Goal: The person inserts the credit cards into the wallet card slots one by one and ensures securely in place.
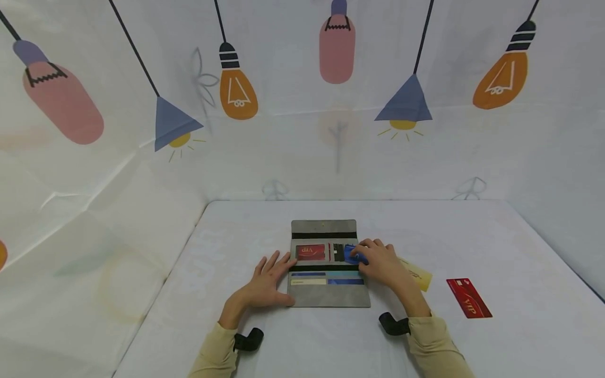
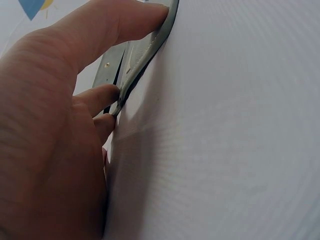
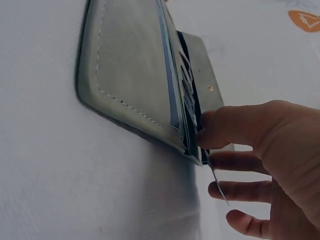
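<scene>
A grey-green wallet (image 1: 328,299) lies unfolded on the white table, several cards in its slots. My left hand (image 1: 267,283) rests along its left edge with fingers spread; in the left wrist view the thumb (image 2: 120,22) presses on the wallet's edge. At the wallet's right side my right hand (image 1: 383,265) pinches a blue card (image 1: 350,254), part of which the fingers cover. From the right wrist view, the thin edge of that card (image 3: 220,186) shows between thumb and fingers, beside the slots. A red VIP card (image 1: 310,252) sits in the left slot.
A yellow card (image 1: 417,274) lies on the table, partly behind the right wrist. Further right is a loose red VIP card (image 1: 469,298). Black wrist cameras are on both arms. White sheets printed with lamps hang behind the table (image 1: 246,226) and at its sides.
</scene>
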Demonstrator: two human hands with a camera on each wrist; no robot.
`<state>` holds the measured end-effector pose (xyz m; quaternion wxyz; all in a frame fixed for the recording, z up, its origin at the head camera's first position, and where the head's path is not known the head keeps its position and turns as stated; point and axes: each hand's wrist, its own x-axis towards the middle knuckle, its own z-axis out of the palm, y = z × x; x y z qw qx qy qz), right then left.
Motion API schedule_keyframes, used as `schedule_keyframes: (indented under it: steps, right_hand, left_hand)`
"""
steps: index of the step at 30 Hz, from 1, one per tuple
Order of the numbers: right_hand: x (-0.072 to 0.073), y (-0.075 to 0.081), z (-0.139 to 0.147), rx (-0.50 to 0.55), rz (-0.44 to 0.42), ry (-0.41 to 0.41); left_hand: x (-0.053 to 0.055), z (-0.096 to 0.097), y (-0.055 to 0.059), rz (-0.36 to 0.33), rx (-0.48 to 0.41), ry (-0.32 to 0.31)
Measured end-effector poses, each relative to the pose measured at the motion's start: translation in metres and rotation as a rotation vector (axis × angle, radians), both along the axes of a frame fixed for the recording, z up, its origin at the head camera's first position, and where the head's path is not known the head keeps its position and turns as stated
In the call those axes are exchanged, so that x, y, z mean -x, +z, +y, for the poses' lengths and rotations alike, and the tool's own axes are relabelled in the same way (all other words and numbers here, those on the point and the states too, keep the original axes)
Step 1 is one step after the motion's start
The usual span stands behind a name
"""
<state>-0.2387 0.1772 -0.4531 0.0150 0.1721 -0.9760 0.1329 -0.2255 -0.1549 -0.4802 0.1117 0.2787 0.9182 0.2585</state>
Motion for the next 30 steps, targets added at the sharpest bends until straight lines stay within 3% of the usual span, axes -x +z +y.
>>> schedule_keyframes:
  steps: [7,19,30]
  right_hand:
    - [0.007,-0.002,0.004,0.065,-0.032,0.014]
    - [0.011,-0.004,0.011,0.094,-0.04,0.125]
    - [0.016,-0.011,0.014,0.136,-0.059,0.157]
  left_hand:
    - [0.0,0.0,-0.001,-0.011,0.016,0.007]
    - [0.001,0.0,0.0,-0.014,0.021,0.015]
    - [0.0,0.001,0.0,-0.016,0.018,0.019]
